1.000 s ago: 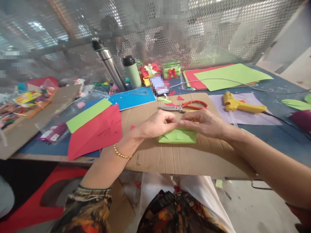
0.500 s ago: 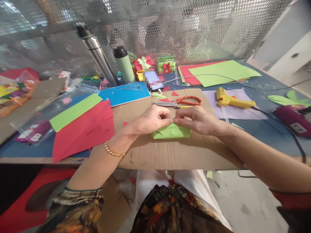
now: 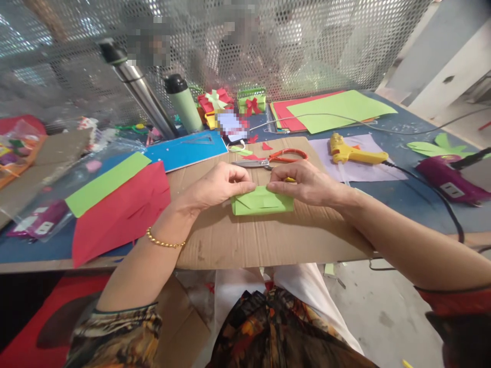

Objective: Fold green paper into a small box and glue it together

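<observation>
**Editor:** What do I see in the hands?

**Operator:** From my remote seat, I see a wearer work a folded green packet [image 3: 263,203] over the middle of a brown cardboard sheet [image 3: 276,243]. The left hand [image 3: 224,185] pinches the packet's far edge near its left end, thumb and forefinger pressed together, the remaining fingers curled in. The right hand [image 3: 305,183] grips the same edge toward the other end in a matching pinch, leaving a short stretch of paper between the two.

**Editor:** Does the packet lie flat on the cardboard?

**Operator:** I cannot tell from this angle whether it rests fully on the cardboard or is slightly lifted. Its long front side faces the wearer, across the cardboard's near half.

**Editor:** And the surroundings?

**Operator:** Orange-handled scissors [image 3: 264,163] lie on the far part of the cardboard, beyond the hands. Right of the cardboard, I have a yellow glue gun [image 3: 358,155] on a lilac sheet [image 3: 378,173]. At the cardboard's left, a green strip [image 3: 108,185] overlaps a red sheet [image 3: 118,220]. A blue book [image 3: 180,155] lies off its far left corner. Past its far edge stand a pale green bottle [image 3: 187,107] and a small green bag with a red bow [image 3: 252,106].
</observation>
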